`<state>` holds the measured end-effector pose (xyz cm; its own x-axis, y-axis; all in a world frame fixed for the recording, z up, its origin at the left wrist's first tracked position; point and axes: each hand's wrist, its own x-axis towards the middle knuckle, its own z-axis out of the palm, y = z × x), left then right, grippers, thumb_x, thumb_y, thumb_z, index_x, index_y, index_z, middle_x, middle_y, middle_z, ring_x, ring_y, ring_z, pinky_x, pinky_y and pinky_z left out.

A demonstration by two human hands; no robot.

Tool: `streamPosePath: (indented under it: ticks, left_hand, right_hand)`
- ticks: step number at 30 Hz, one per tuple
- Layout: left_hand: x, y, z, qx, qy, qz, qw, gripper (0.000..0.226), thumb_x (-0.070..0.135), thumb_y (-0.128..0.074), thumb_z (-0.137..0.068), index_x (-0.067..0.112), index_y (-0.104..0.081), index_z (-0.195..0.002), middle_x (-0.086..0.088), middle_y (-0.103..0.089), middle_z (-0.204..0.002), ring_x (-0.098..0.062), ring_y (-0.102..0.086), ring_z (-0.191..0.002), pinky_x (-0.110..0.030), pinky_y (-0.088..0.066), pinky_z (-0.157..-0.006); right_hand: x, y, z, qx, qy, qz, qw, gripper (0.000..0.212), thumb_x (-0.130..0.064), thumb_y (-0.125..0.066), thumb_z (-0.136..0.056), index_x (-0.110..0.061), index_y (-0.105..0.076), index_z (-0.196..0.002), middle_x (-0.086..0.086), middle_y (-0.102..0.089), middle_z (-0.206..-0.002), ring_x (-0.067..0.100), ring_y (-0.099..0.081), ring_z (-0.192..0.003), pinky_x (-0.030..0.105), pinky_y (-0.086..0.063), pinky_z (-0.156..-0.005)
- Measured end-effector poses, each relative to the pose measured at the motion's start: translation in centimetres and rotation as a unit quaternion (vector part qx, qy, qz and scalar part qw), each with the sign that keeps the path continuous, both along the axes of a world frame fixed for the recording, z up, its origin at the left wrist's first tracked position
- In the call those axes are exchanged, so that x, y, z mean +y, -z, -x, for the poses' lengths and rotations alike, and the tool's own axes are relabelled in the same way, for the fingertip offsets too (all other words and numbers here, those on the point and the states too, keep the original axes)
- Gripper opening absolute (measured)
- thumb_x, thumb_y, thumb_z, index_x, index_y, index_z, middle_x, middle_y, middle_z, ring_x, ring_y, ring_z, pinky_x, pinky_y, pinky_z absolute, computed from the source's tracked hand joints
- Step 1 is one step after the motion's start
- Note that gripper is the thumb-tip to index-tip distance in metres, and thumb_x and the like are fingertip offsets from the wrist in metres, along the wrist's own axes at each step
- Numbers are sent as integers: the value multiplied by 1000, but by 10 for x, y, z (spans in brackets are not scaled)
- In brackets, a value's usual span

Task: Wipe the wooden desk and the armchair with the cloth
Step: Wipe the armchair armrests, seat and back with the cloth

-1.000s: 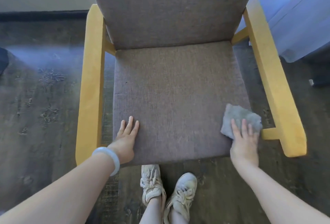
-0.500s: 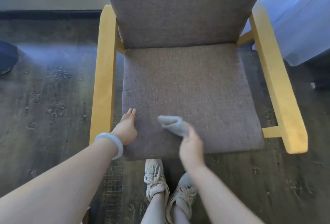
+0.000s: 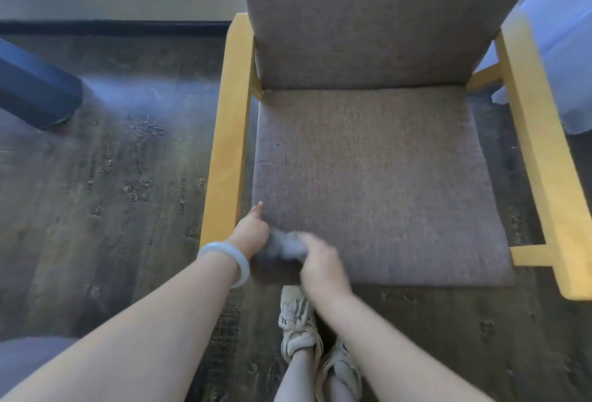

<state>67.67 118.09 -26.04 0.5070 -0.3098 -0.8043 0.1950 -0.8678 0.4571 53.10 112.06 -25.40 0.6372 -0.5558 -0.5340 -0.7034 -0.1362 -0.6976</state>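
The armchair's seat is being wiped: the blurred cloth is held in the right hand at its near left corner, against the left hand, whose grip cannot be told. A rightward stroke seems called for next.

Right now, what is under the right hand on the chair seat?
A crumpled grey cloth lies under the right hand, on the brown fabric seat cushion. The hand covers part of it; motion blur hides the grip.
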Motion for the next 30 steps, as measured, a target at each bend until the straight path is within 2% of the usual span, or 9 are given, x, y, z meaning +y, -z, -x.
streamPosePath:
  ticks: [5,9,11,15,17,20,25,27,30]
  left_hand:
    - [2,-4,-2,66,-131,53,988,59,51,-35,-99,27,-24,-152,3,-29,-157,-25,-31,-141,-48,-26,-116]
    - [3,-3,-7,135,-234,79,960,79,72,-32,-89,16,-43,-144,-7,-51,-141,-31,-48,-129,-53,-37,-108]
    - [3,-1,-9,126,-244,73,959,85,76,-31,-86,15,-42,-144,-9,-50,-143,-31,-46,-131,-53,-35,-110]
    - [-2,6,-4,29,-74,57,995,58,51,-23,-101,20,-27,-151,-2,-21,-160,-22,-15,-148,-45,-13,-120]
    - [-2,17,-1,-47,25,28,998,49,33,-24,-105,19,-21,-152,-1,0,-163,-20,5,-149,-39,-2,-121]
    - [-6,36,4,-68,92,-8,993,68,40,-43,-100,28,-3,-154,6,19,-160,-20,15,-148,-44,-2,-121]
    - [-5,57,16,-117,221,-99,963,109,46,-65,-86,36,25,-147,2,41,-151,-29,26,-144,-50,-5,-120]
    - [-5,60,14,-108,230,-106,961,111,48,-66,-85,38,27,-145,3,42,-150,-31,25,-144,-50,-5,-119]
    - [-4,62,13,-108,242,-125,956,110,49,-65,-86,38,28,-145,2,42,-151,-33,22,-145,-48,-4,-120]
  right_hand:
    - [-117,-8,-48,20,45,195,979,57,4,-31,-90,-14,-42,-143,10,-46,-144,29,-42,-130,38,-38,-103]
    - [-99,25,-67,106,-128,233,958,55,2,-31,-95,-17,-35,-146,9,-28,-155,29,-20,-143,43,-19,-117]
    - [-45,45,-45,62,-255,216,941,57,-2,-33,-97,-21,-28,-151,8,-18,-160,31,-10,-147,47,-6,-120]
    - [-20,59,11,-42,-517,222,826,63,-7,-38,-96,-25,-18,-153,1,-2,-163,25,10,-149,41,13,-118]
    - [-69,61,29,0,-475,258,841,61,-5,-35,-98,-27,-19,-153,0,-2,-162,24,6,-149,36,12,-117]
    - [-166,55,84,178,-194,281,923,73,7,-33,-93,-31,-17,-153,-3,-3,-163,19,0,-150,37,-6,-121]
    - [-218,46,136,333,120,229,907,67,3,-38,-94,-23,-20,-153,5,-10,-162,35,-11,-147,49,-17,-118]
    - [-169,55,114,281,81,261,920,65,9,-39,-91,-16,-29,-151,12,-17,-160,39,-13,-146,49,-11,-119]
    - [-54,62,78,108,-158,357,914,59,9,-36,-87,-14,-49,-140,13,-34,-151,44,-28,-141,55,-23,-116]
